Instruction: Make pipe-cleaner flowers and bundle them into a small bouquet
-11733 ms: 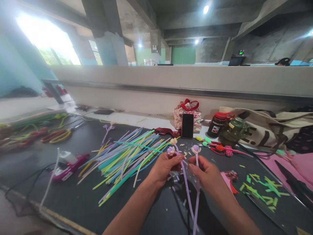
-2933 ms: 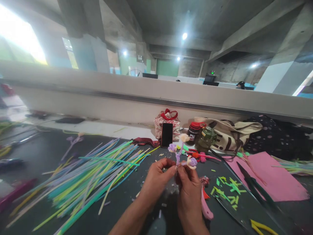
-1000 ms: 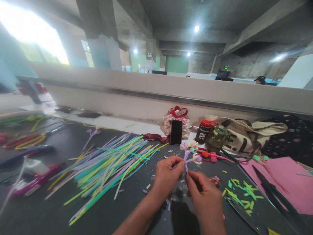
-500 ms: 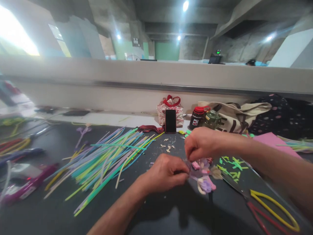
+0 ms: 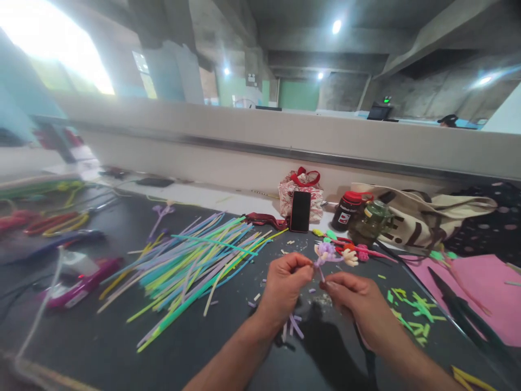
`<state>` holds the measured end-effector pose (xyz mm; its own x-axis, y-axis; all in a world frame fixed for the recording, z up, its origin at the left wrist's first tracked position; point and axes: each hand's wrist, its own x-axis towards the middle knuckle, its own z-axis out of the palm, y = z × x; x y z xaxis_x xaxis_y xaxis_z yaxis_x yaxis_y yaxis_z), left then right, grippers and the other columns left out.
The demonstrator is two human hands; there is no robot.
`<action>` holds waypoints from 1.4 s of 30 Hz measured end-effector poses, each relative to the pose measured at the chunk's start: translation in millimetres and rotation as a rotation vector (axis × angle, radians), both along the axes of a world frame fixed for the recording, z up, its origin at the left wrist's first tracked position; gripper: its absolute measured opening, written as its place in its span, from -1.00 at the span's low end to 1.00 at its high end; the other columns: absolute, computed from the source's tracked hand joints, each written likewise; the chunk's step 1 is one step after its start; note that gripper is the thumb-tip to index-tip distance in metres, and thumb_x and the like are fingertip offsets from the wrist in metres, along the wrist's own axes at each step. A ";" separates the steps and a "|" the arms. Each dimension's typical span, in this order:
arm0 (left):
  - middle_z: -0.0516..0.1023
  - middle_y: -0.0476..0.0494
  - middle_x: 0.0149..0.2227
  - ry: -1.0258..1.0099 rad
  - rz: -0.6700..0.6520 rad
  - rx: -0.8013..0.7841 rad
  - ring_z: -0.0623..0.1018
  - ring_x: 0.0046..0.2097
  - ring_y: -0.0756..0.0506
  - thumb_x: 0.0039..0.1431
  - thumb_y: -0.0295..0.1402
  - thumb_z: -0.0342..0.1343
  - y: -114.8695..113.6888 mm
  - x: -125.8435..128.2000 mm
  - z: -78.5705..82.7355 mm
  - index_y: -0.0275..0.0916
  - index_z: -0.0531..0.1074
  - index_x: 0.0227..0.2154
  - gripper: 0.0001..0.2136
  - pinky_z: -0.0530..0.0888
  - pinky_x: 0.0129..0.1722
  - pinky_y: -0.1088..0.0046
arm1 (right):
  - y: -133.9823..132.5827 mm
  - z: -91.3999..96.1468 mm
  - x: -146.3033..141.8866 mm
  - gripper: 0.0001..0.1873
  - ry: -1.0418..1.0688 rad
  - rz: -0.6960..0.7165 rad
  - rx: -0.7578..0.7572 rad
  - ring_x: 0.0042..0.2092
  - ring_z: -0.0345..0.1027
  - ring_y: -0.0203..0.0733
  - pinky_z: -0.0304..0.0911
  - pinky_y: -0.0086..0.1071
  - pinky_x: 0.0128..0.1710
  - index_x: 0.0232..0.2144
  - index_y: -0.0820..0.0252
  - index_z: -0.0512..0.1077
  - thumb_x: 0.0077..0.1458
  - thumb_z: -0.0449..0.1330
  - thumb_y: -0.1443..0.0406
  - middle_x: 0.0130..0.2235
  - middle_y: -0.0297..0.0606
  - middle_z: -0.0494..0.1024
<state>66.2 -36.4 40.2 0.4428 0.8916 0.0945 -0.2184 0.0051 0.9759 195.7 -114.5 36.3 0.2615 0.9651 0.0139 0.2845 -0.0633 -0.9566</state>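
Note:
My left hand [image 5: 285, 282] and my right hand [image 5: 353, 299] are both closed on the stems of a small bunch of pipe-cleaner flowers [image 5: 331, 254], purple and cream heads pointing up and to the right. I hold the bunch just above the dark table [image 5: 122, 342]. The left fingers pinch the stems right under the heads, the right fingers grip lower down. A few cut purple stem ends [image 5: 293, 327] lie on the table below my left wrist.
A heap of coloured pipe cleaners [image 5: 195, 266] lies to the left, a pink glue gun [image 5: 81, 282] beyond it. Behind stand a phone [image 5: 300, 211], a patterned pouch [image 5: 301, 187], two jars [image 5: 358, 217] and a canvas bag [image 5: 427, 222]. Green scraps [image 5: 411, 315], black scissors [image 5: 468, 309] and pink paper [image 5: 488, 288] lie right.
Half a second ago my right hand reached across above the flowers lying low on the table; now both hands hold the bunch up with its heads raised.

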 end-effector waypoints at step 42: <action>0.12 0.21 -0.76 -0.291 0.024 -0.499 0.00 -0.73 0.20 -0.32 -0.24 0.28 2.5 10.4 -22.0 -0.31 0.35 -0.55 -0.70 -0.14 -0.72 0.63 | 14.0 -10.1 -21.7 -0.67 0.283 -0.118 0.026 -0.70 -0.03 -0.46 -0.17 -0.55 -0.71 -0.66 0.24 0.34 -0.12 0.21 0.10 -0.76 -0.48 0.22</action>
